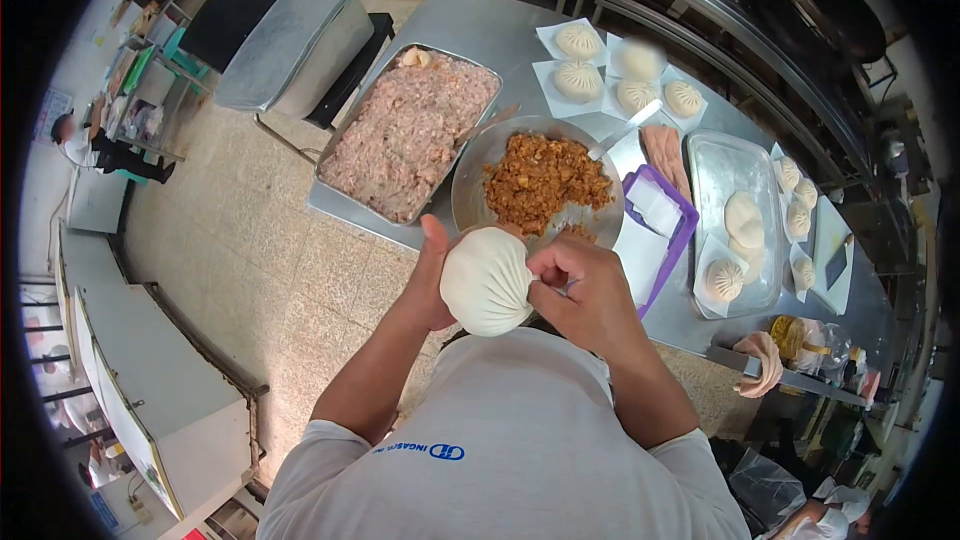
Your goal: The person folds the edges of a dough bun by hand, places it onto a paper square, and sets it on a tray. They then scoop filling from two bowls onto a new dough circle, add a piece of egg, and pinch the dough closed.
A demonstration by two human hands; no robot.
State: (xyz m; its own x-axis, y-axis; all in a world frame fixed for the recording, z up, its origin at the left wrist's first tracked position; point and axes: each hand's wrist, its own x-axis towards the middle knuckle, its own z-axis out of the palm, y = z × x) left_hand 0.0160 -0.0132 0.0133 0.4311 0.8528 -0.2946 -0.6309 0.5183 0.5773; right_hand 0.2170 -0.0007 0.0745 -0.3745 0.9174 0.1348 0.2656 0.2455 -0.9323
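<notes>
A large white pleated bun [484, 282] is held up in front of my chest. My left hand [430, 285] cups it from the left and beneath, thumb pointing up along its side. On the other side, my right hand [585, 292] pinches the gathered folds of dough, fingers closed. Just beyond the bun stands a round metal bowl [468, 172] of brown chopped filling [548, 180]. A rectangular metal tray [345, 127] full of pale raw minced meat [410, 135] lies to the left of the bowl. Whether the bun has filling inside is hidden.
Right of the bowl are a purple tray [688, 225] with white paper squares and a brown cloth [665, 155]. A metal tray [708, 147] holds dough rounds and a pleated bun [724, 280]. Several buns on paper stand at the back. Oil bottles [790, 338] stand at right; another person [85, 148] is far left.
</notes>
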